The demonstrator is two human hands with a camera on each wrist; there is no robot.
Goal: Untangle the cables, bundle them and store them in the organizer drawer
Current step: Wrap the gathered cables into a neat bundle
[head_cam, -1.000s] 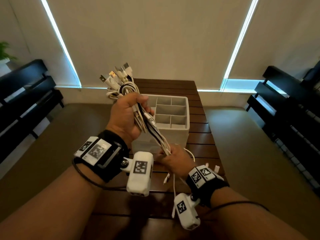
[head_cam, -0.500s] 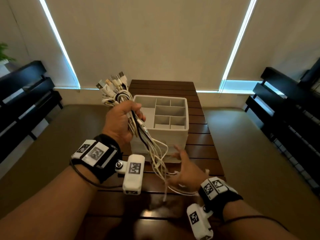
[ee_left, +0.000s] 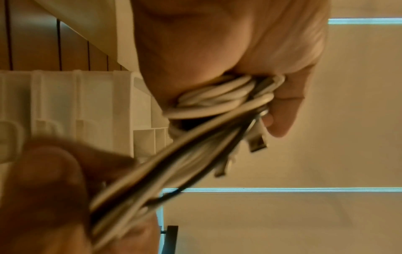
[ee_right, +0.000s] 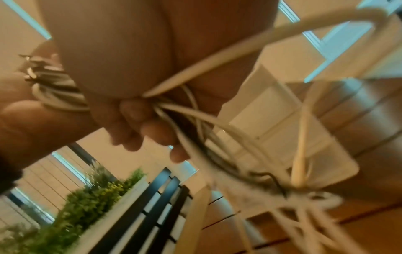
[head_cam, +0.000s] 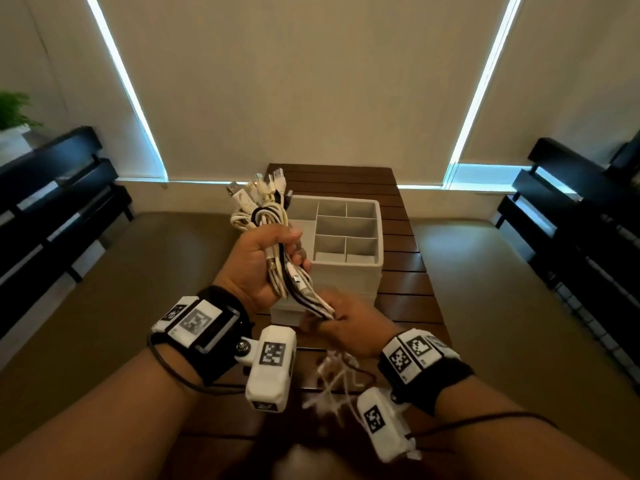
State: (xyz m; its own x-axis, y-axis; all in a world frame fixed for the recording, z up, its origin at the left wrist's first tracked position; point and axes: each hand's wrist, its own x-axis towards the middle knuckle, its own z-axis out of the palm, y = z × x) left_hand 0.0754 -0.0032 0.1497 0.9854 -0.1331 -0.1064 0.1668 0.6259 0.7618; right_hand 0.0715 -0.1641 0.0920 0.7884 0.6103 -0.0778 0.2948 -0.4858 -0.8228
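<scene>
My left hand [head_cam: 266,261] grips a thick bundle of white and black cables [head_cam: 277,268] in its fist, with the plugs [head_cam: 256,192] fanning out above it. The cables [ee_left: 219,101] show looped through the fist in the left wrist view. Lower down, my right hand [head_cam: 349,327] pinches the same strands [ee_right: 172,110] just below the left hand. The loose tails [head_cam: 332,382] hang blurred under it over the table. The white organizer [head_cam: 377,271], with several open compartments on top, stands right behind both hands.
The organizer sits on a dark slatted wooden table [head_cam: 408,285]. Black benches [head_cam: 52,209] stand at the left, and black benches [head_cam: 581,216] at the right. A green plant [head_cam: 14,112] is at the far left.
My right hand, open and low over the table half a second ago, has come up and closed on the cables just below the left hand. The left hand still holds the bundle.
</scene>
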